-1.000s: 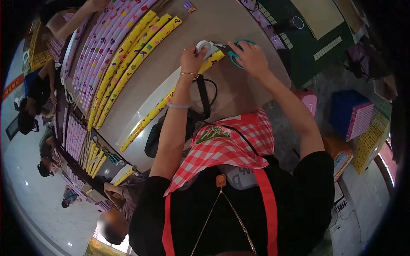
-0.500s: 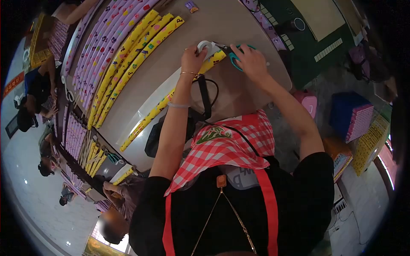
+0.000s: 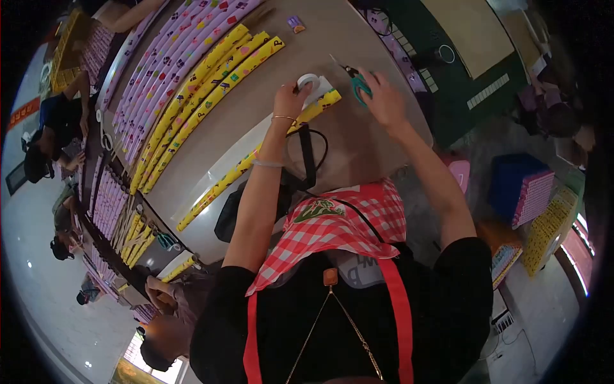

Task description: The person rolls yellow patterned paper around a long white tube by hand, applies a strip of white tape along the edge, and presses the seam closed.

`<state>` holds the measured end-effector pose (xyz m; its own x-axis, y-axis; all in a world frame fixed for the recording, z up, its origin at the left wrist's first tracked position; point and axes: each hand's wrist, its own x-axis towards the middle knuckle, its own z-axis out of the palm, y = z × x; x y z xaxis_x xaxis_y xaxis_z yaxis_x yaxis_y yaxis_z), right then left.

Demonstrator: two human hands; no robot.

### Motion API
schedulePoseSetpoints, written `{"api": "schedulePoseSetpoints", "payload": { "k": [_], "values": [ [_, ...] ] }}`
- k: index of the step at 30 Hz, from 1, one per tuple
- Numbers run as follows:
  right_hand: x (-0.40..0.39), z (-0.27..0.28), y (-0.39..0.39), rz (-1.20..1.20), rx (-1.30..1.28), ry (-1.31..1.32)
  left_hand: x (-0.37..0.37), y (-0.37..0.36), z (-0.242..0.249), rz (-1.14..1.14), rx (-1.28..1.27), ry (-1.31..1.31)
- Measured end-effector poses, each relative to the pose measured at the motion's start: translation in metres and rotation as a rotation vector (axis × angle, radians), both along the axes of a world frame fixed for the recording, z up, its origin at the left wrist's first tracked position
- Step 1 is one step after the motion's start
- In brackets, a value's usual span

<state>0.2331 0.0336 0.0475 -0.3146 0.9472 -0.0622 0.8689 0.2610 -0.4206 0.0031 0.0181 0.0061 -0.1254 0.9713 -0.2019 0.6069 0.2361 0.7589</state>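
My left hand is closed on a roll of white tape above the tabletop. Just below the tape lies the end of a long yellow patterned roll, running down and left beneath my left forearm. In my right hand are scissors with teal handles, my fingers around the loops. Their dark blades point up and left, apart from the tape. A black strap lies on the table between my forearms.
Several yellow rolls and purple patterned rolls lie side by side at the left. A small purple packet sits at the back. A green mat with a cup is at right. Other people work along the left.
My right hand has moved the scissors away from the tape, up and to the right. My left hand still holds the tape roll, now slightly lower in view.
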Motion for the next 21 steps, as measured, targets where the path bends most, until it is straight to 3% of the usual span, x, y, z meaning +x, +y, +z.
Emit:
{"api": "schedulePoseSetpoints", "payload": {
  "k": [1, 3, 5, 6, 7, 8, 10, 11, 12, 14, 15, 17, 19, 21],
  "values": [
    [0.001, -0.001, 0.010, 0.018, 0.016, -0.001, -0.004, 0.000, -0.009, 0.018, 0.016, -0.001],
    [-0.005, -0.007, 0.042, -0.081, 0.174, 0.368, -0.014, 0.002, -0.018, 0.351, -0.016, -0.513],
    [-0.023, 0.009, 0.084, -0.078, 0.110, 0.470, -0.031, -0.002, -0.003, 0.450, -0.029, -0.478],
    [-0.035, 0.023, 0.105, -0.059, 0.027, 0.467, -0.041, -0.004, 0.007, 0.395, 0.002, -0.173],
    [-0.051, 0.028, 0.128, 0.018, 0.161, 0.413, -0.051, -0.007, 0.017, 0.351, 0.026, 0.134],
    [-0.070, 0.036, 0.146, 0.071, 0.181, 0.427, -0.052, -0.012, 0.041, 0.322, 0.073, 0.111],
    [-0.112, 0.058, 0.173, -0.085, -0.228, 0.460, -0.072, -0.019, 0.012, 0.306, 0.330, 0.185],
    [-0.129, 0.064, 0.179, 0.011, -0.314, 0.650, -0.084, -0.025, 0.008, 0.249, 0.326, 0.173],
    [-0.147, 0.063, 0.186, 0.064, -0.304, 0.647, -0.091, -0.030, 0.011, 0.296, 0.349, 0.182],
    [-0.187, 0.057, 0.198, -0.133, -0.549, 0.812, -0.100, -0.043, 0.012, 0.178, 0.193, 0.266],
    [-0.204, 0.057, 0.209, -0.114, -0.419, 0.565, -0.108, -0.050, 0.007, 0.136, 0.208, 0.314],
    [-0.243, -0.010, 0.254, -0.167, -0.464, 0.511, -0.126, -0.077, 0.012, 0.189, 0.244, 0.286],
    [-0.263, 0.024, 0.216, -0.227, -0.466, 0.808, -0.145, -0.118, 0.035, 0.209, 0.373, 0.167],
    [-0.285, 0.023, 0.233, -0.407, -0.677, 0.659, -0.169, -0.174, 0.066, 0.404, 0.300, 0.193]
  ]
}}
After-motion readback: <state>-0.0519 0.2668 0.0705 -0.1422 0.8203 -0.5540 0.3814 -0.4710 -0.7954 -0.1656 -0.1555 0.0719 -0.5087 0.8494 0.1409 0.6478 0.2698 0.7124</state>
